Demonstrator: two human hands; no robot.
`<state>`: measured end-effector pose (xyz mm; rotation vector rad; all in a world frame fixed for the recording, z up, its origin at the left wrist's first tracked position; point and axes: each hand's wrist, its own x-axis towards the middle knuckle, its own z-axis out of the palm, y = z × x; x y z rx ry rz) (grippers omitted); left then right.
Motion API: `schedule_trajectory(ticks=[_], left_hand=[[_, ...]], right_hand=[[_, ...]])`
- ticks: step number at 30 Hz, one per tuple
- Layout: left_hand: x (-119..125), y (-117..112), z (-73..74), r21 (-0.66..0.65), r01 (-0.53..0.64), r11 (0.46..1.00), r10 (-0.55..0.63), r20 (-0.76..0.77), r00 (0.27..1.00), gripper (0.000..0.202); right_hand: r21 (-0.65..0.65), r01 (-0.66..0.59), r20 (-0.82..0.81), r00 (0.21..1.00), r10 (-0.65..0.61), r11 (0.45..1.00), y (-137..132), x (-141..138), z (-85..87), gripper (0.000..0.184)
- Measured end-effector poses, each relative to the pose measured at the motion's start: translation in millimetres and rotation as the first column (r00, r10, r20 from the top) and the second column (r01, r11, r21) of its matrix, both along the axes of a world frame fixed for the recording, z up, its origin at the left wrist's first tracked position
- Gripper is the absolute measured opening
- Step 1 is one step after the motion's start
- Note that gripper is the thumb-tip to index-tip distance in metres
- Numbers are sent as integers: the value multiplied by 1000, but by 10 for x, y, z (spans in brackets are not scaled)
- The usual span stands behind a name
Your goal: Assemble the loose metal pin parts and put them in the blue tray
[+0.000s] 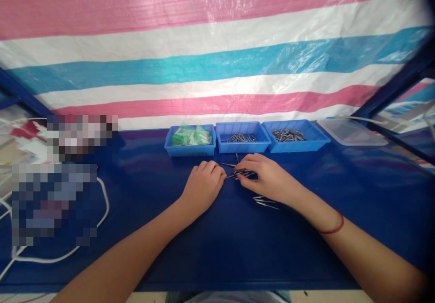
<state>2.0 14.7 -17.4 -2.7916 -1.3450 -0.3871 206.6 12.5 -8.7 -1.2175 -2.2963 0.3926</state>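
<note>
My left hand (204, 183) rests on the blue table with its fingers curled closed. Whether anything is inside it is hidden. Just to its right lies a small pile of blind rivets (234, 175), thin metal pins with thicker heads. My right hand (263, 176) reaches over this pile, thumb and fingers bent around some of the rivets. A few more loose rivets (265, 202) lie on the table below the right hand. Behind both hands, blue bins hold rivets: a middle bin (243, 148) with some and a right bin (299, 146) with more.
Left in the row, a blue bin (192, 150) holds green-and-clear small packets. A clear plastic lid (353, 133) lies at the far right. A white cable (105, 194) loops over the table's left side, near blurred-out items. Striped sheeting (217, 71) hangs behind.
</note>
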Motion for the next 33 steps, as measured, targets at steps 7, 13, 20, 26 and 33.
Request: schedule_trajectory(ticks=[7, 13, 20, 26, 33], left_hand=[[-18, -12, 18, -71, 24, 997, -18, 96, 995, 21], [-36, -10, 13, -105, 32, 994, -17, 142, 990, 19], [-42, 15, -9, -136, 36, 990, -12, 173, 985, 17], [-51, -5, 0, -141, 36, 989, -10, 184, 983, 16], [-49, -13, 6, -131, 41, 990, -17, 178, 984, 16]], right_hand=[[9, -63, 132, 989, 61, 998, 4, 12, -32, 21], [30, -37, 213, 977, 30, 999, -26, -36, -1, 15], [36, -52, 247, 968, 42, 998, -53, -74, 23, 15], [41, -49, 211, 977, 39, 998, -59, -104, -18, 10], [62, -78, 233, 970, 61, 995, -53, -109, -57, 13]])
